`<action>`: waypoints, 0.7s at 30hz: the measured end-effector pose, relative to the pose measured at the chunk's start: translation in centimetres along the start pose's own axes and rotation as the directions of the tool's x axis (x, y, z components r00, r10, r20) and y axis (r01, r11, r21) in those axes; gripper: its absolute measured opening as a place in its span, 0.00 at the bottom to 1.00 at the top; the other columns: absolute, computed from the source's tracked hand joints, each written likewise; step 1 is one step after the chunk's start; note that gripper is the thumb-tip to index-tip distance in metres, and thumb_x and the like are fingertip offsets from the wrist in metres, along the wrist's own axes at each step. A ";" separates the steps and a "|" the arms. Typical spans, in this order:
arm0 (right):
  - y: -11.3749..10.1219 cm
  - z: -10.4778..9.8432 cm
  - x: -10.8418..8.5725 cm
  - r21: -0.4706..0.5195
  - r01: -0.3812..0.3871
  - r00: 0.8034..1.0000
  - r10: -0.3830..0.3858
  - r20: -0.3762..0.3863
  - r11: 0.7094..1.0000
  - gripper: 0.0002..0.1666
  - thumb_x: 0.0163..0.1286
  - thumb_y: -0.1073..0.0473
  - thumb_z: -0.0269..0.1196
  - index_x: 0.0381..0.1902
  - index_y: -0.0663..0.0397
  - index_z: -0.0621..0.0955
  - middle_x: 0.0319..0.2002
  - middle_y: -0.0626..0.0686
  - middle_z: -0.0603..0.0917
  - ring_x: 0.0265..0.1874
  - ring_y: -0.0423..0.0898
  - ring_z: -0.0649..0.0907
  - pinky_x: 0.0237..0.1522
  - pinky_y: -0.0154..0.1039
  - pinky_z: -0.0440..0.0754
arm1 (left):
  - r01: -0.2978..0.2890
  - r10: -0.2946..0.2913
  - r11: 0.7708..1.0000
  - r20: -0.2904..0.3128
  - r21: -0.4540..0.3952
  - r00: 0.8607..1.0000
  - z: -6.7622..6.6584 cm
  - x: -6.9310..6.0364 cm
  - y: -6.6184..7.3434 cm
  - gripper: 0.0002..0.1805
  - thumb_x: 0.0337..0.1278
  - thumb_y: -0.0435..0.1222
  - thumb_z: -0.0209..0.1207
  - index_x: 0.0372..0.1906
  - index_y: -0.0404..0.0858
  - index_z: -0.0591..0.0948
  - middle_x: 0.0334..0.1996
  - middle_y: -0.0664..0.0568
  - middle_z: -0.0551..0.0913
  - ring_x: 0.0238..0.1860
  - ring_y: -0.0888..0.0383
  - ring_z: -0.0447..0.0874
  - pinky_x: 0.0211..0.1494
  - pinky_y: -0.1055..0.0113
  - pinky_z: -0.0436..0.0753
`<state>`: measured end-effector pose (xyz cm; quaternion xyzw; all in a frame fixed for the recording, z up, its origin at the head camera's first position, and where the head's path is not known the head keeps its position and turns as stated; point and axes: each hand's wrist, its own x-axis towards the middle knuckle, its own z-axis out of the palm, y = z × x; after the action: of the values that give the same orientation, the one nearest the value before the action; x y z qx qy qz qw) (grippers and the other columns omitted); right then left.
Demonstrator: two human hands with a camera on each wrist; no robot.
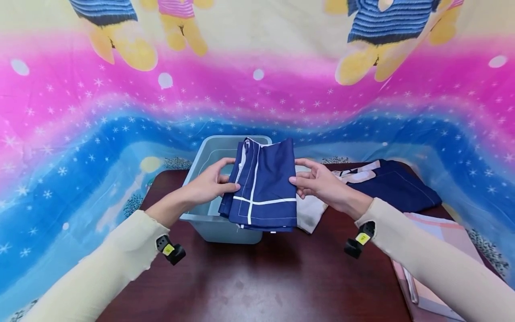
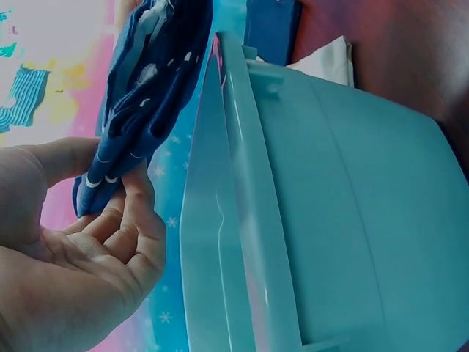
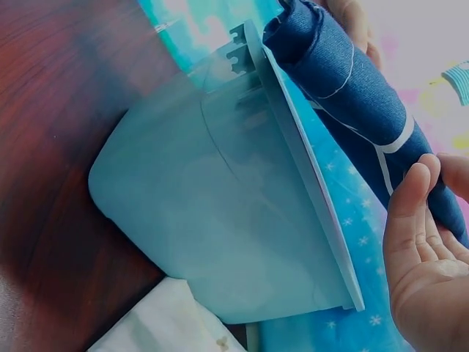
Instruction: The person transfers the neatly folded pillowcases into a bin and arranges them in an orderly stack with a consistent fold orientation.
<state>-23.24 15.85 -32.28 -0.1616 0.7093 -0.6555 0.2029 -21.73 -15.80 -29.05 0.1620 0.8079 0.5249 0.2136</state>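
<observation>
A folded navy cloth with white stripes (image 1: 271,183) is held up between both hands, over the right part of a grey-blue plastic bin (image 1: 225,230). My left hand (image 1: 211,182) pinches its left edge, thumb in front and fingers behind. At the opposite edge my right hand (image 1: 322,184) grips it the same way. The left wrist view shows the cloth's layered folds (image 2: 139,103) between thumb and fingers, beside the bin's rim (image 2: 245,183). In the right wrist view the cloth (image 3: 359,95) looks thickly folded above the bin (image 3: 220,191). Much of the bin's inside is hidden by the cloth.
A whitish cloth (image 1: 310,212) lies right of the bin, partly hidden. Farther right are another navy cloth (image 1: 398,185) and folded pink checked fabric (image 1: 434,268) by the table's right edge. A patterned curtain (image 1: 257,103) hangs behind the dark red-brown table (image 1: 249,286).
</observation>
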 end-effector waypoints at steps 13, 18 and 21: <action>-1.0 1.0 1.6 -0.050 -0.033 0.999 0.033 -0.003 0.998 0.40 0.75 0.61 0.60 0.78 0.53 0.56 0.36 0.46 0.86 0.24 0.40 0.78 0.36 0.34 0.82 | 0.037 -0.037 0.999 -0.020 0.016 0.999 -1.5 -0.2 -0.3 0.40 0.73 0.32 0.55 0.80 0.44 0.47 0.60 0.34 0.82 0.46 0.50 0.91 0.54 0.56 0.86; -1.2 1.3 2.2 -0.036 -0.039 0.999 0.040 0.010 0.999 0.39 0.76 0.61 0.60 0.78 0.51 0.56 0.34 0.46 0.85 0.24 0.41 0.77 0.35 0.35 0.81 | 0.046 -0.046 0.999 -0.016 0.019 0.999 -2.1 -0.2 -0.6 0.39 0.73 0.32 0.54 0.80 0.44 0.48 0.60 0.34 0.82 0.46 0.50 0.91 0.54 0.56 0.86; -1.2 1.6 2.6 -0.033 -0.034 0.999 0.035 0.021 0.999 0.40 0.76 0.61 0.59 0.79 0.53 0.55 0.32 0.46 0.84 0.24 0.40 0.77 0.35 0.35 0.81 | 0.058 -0.058 0.998 -0.018 0.023 0.998 -2.5 -0.2 -0.8 0.40 0.73 0.33 0.55 0.80 0.44 0.48 0.61 0.34 0.82 0.45 0.51 0.91 0.54 0.57 0.86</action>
<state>-24.75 13.11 -31.33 -0.1598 0.7202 -0.6385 0.2191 -22.85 -18.18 -28.87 0.1363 0.8201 0.5104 0.2198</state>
